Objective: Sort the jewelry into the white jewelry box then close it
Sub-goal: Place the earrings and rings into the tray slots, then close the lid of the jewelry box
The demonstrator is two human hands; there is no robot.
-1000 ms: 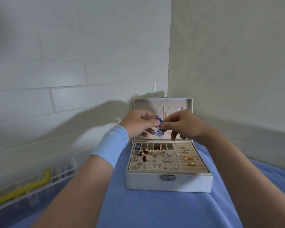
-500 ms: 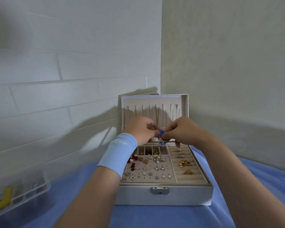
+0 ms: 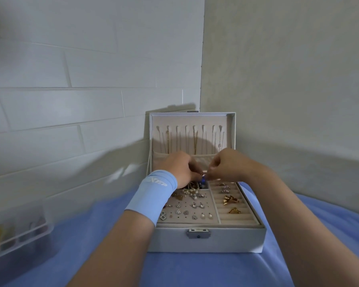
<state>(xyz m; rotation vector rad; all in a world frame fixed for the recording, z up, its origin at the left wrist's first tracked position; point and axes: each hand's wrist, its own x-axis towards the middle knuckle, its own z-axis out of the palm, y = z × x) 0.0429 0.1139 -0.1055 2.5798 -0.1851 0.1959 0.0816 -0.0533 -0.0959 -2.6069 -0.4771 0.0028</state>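
Left hand (image 3: 179,168) and right hand (image 3: 228,166) pinching blue earring (image 3: 203,179), over open white jewelry box (image 3: 205,243)

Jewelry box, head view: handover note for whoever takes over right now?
Left hand: pinches the blue piece over the back of the box.
Right hand: pinches the same piece from the other side.
White jewelry box: open on the blue cloth, lid upright.
Done: necklaces hang in the lid; earrings and gold rings lie in the box.
Left: set the blue piece in the box, check the clear organizer at left (contents blurred), close the lid.
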